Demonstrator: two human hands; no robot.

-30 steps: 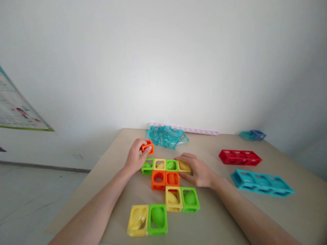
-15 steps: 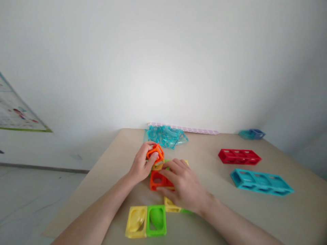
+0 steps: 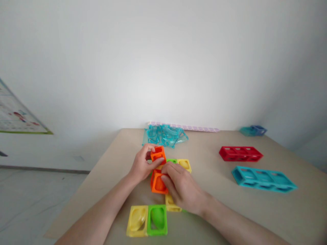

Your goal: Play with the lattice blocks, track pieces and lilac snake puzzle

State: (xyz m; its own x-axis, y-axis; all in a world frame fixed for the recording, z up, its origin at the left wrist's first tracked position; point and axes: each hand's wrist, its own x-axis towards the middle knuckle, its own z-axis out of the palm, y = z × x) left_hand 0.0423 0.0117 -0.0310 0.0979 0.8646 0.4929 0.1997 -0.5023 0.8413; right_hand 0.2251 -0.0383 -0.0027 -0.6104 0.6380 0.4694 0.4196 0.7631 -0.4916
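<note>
Between the thumb and fingers of my left hand (image 3: 141, 164) is an orange hollow cube block (image 3: 156, 157), held upright. Just nearer to me, my right hand (image 3: 183, 186) pinches the right side of a second orange block (image 3: 154, 186) with a rounded window in its face. Yellow and green blocks lie around and partly beneath both hands: a green block (image 3: 172, 161) and a yellow block (image 3: 184, 164) behind, another yellow block (image 3: 173, 206) below my right fingers. My hands hide where these pieces touch or join.
In front lie a joined yellow block (image 3: 130, 221) and green block (image 3: 165, 224). To the right are a red row of blocks (image 3: 240, 158) and a teal row (image 3: 265, 185). Clear teal pieces (image 3: 166, 136), a purple patterned strip (image 3: 199, 129) and blue blocks (image 3: 258, 130) sit near the wall.
The orange block at my right hand has turned, showing a different face, and my right fingers have drawn together. My left hand has tilted its orange block more upright and shifted slightly right.
</note>
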